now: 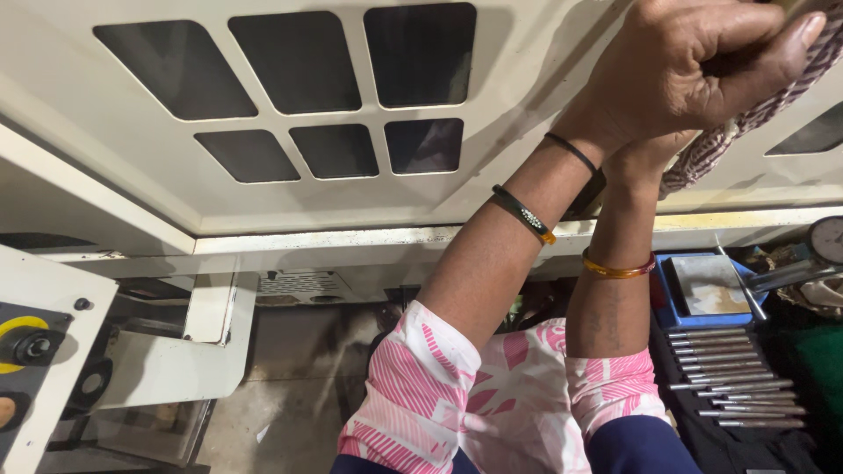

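Head view: the left hand (pixel 694 66) squeezes a striped purple-and-white woven cloth (pixel 746 118) tight against the cream metal machine panel (pixel 527 175), up high. The right hand is hidden behind; its grip cannot be told. Press flat, rub slowly.

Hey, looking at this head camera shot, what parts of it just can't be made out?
- Right hand: hidden behind the left hand, head view.
- Striped cloth: cut off by the top and right edges; its full shape is unknown.
- Round gauge: cut by the right edge, dial too small.
- Metal rods: ends blurred.
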